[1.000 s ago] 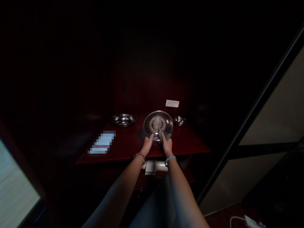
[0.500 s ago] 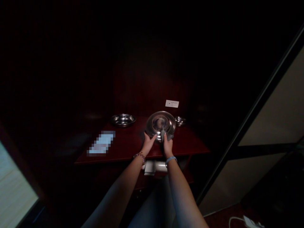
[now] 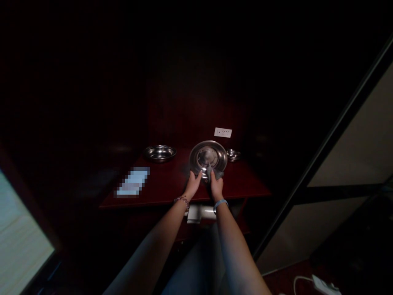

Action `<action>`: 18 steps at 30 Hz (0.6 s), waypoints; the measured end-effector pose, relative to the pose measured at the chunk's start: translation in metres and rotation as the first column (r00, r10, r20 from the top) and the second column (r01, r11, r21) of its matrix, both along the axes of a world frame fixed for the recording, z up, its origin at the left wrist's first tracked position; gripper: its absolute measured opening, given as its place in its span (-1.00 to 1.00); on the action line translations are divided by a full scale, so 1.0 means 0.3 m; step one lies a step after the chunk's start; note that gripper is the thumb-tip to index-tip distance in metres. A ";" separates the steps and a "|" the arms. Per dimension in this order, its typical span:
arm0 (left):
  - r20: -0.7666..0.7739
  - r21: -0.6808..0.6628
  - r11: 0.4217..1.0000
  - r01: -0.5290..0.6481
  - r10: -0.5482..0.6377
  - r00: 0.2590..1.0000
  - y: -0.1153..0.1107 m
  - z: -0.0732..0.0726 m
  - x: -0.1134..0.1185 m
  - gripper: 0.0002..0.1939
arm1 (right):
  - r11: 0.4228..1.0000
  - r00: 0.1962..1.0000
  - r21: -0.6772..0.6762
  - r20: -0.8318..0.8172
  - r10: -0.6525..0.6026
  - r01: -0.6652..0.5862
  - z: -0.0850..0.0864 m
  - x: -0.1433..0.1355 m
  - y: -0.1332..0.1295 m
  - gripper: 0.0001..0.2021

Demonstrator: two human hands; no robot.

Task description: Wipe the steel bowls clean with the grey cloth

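A round stainless steel plate (image 3: 199, 151) is tilted up above the dark red shelf (image 3: 166, 184), its flat face toward me. My left hand (image 3: 193, 184) grips its lower left rim, thumb on the near face and the fingers hidden behind. At the lower right rim my right hand (image 3: 216, 185) pinches a grey cloth (image 3: 218, 173) against the plate. Part of the cloth sticks up over the plate's face. Behind the plate to the right, small metal bowls (image 3: 233, 155) are partly covered by it. A wider steel dish (image 3: 160, 153) rests on the shelf at the left.
A pixelated flat item (image 3: 133, 182) lies on the shelf's left side. A white socket plate (image 3: 222, 132) is on the back wall. Beneath the shelf is a white object (image 3: 195, 214). A pale sliding panel (image 3: 346, 143) stands at right; a power strip (image 3: 325, 285) lies on the floor.
The plate's tilt has changed slightly while both hands keep hold of it. The whole view has shifted a little; the dish and bowls stay in place on the shelf.
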State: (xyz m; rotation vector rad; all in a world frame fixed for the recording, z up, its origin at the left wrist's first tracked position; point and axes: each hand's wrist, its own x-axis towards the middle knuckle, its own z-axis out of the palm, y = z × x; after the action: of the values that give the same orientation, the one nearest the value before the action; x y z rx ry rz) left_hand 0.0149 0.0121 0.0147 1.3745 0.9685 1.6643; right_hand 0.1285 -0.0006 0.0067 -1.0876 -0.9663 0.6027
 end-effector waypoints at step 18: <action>0.169 0.008 0.990 -0.140 0.137 0.976 0.016 0.000 -0.017 -0.47 | 0.997 0.996 -0.006 -0.037 -0.076 0.076 0.011 -0.008 0.010 -0.47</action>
State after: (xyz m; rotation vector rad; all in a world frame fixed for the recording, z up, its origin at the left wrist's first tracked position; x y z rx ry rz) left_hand 0.0098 0.0168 0.0147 1.1798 0.9701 1.8656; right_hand 0.1261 0.0022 0.0101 -1.1088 -0.8883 0.5614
